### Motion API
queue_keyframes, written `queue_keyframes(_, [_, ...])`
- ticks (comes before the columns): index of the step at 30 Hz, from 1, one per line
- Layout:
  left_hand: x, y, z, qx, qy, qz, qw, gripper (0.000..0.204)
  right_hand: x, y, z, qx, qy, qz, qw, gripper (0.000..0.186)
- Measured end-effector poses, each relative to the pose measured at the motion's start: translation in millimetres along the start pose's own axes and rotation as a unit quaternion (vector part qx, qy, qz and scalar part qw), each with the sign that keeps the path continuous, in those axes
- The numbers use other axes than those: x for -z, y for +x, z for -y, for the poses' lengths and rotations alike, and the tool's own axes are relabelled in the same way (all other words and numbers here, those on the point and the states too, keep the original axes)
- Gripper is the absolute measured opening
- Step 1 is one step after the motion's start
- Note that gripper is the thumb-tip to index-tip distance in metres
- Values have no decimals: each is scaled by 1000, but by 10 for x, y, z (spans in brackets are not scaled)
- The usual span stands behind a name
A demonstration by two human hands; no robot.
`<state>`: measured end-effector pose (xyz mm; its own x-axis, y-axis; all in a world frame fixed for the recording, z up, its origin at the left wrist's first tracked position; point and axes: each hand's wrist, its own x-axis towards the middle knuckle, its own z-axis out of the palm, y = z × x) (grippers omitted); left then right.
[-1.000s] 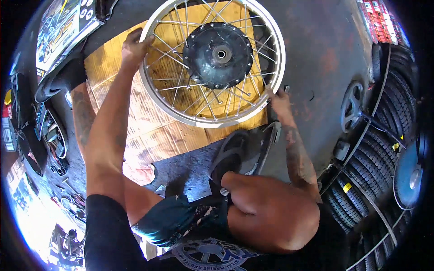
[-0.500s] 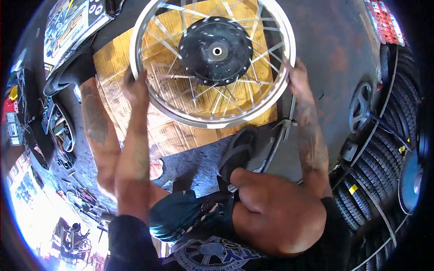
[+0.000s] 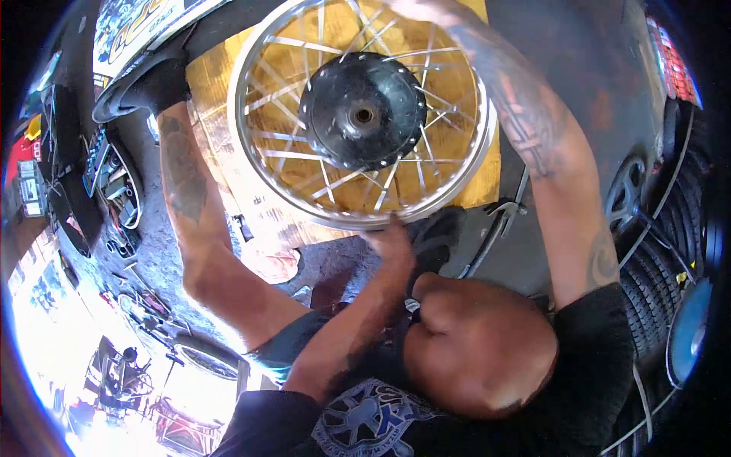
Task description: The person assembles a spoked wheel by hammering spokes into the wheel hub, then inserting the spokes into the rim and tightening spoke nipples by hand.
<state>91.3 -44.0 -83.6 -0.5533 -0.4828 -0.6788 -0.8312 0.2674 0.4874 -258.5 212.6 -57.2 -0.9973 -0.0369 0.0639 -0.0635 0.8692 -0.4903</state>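
Note:
A spoked motorcycle wheel (image 3: 238,145) with a silver rim and a black hub (image 3: 331,99) lies in front of me, tilted slightly, over a cardboard sheet. My left hand (image 3: 392,245) reaches across my body and grips the near edge of the rim, with its fingers curled against the metal. At the far edge, my right hand (image 3: 428,9) holds the rim; the top of the picture cuts part of it off. No tyre is on the rim.
The cardboard (image 3: 207,95) lies between my feet. A pinkish rag (image 3: 272,263) and a metal bar tool (image 3: 502,218) rest on the floor nearby. To the left is an open tool case (image 3: 118,190); black tyres (image 3: 651,308) are stacked at right.
My left hand has moved from the rim's left side to its near edge, my right hand from the right side to the far edge. The hub's centre now looks darker.

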Motion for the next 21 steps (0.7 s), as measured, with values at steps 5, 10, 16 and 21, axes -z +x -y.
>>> queue_keyframes(5, [-198, -552, -489, 179, -158, 475, 847, 40, -232, 293, 978, 127, -105, -32, 986, 42])
queue_keyframes(10, [701, -275, -1542, -55, -53, 517, 852, 42, 643, -1179, 455, -116, 174, -75, 975, 43])
queue_keyframes(16, [2932, 984, -2192, -459, -56, 69, 884, 34, 614, -4754, 293, -613, 87, -114, 777, 43])
queue_keyframes(21, [3878, 2055, -1681, -220, 17, -177, 959, 28, 96, -6159, 872, -704, 205, 5, 680, 41])
